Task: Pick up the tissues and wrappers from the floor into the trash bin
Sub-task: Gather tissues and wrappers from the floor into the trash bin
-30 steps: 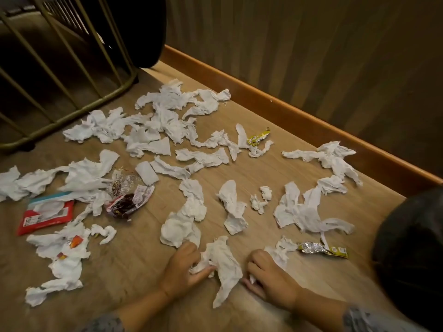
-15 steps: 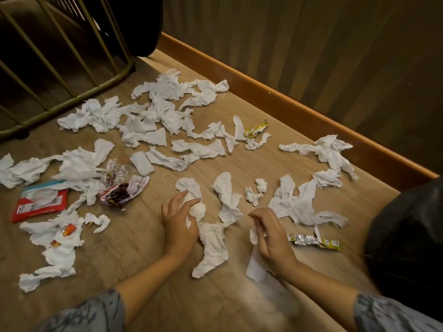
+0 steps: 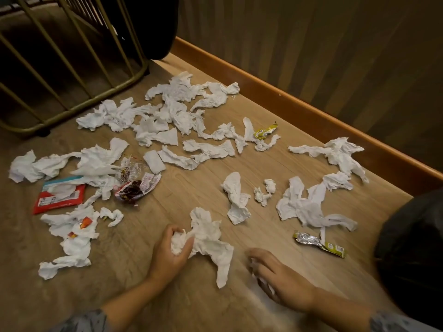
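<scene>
While the person leans over the wooden floor, the left hand has its fingers curled round a bunched tissue, thumb pressed into the wad, and a long tail of that tissue trails off toward the right across the boards. Over on the other side, the right hand hovers low near the floor's near edge, blurred; something white shows under its fingers, but I cannot tell whether they pinch it or just lie over it. Just beyond that hand a silver and green wrapper lies flat, close to the dark trash bin at the right edge. More crumpled tissues are heaped toward the far end, near the brass-coloured rail. Along the left side sits a red packet, partly covered by tissue, and just beside it a dark crinkled wrapper. A yellow wrapper rests near the skirting board, touching a white strip. One twisted tissue lies alone mid-floor.
</scene>
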Available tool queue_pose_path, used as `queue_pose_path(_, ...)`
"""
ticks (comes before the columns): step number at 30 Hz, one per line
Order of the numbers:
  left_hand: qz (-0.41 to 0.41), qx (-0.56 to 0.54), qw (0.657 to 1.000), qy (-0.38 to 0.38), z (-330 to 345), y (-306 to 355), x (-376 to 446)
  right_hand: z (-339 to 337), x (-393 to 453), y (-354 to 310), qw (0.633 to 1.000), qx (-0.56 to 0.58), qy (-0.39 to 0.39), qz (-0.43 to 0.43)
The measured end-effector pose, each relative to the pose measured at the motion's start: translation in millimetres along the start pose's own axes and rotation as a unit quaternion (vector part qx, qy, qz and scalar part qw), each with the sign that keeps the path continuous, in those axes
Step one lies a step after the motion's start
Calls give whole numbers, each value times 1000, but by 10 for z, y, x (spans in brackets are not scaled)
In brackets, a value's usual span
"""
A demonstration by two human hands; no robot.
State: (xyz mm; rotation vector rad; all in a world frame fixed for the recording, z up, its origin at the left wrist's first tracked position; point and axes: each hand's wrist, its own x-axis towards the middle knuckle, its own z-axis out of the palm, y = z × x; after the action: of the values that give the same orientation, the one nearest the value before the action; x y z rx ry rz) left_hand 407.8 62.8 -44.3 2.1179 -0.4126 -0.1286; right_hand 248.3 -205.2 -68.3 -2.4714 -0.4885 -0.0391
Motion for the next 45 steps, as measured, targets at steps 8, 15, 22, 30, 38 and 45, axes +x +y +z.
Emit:
queue_pose_path(8,-53,64,996,10,-75,-53,228,-104,1111,-411,996,80,47,0)
queue_pose_path(15,12,151,987,-62,-136,-252,168,407,971,-173,990,-104,-89,-19)
queue_pose_path(22,120,202,947,-218,-304,-340,68,54,477,52,997,-65,-45,-3)
queue_pose_path(30,60,214,965,-142,-122,193,374,-529,583,209,987,-121,-60,84)
queue_pose_path(38,80,124,987,-71,61,1685,1087,-1586,969,-5,936,-58,291,187)
queue_pose_path(45,171,65,972,-149,485,2975,1110,-2457,528,-295,846,-31,493,201)
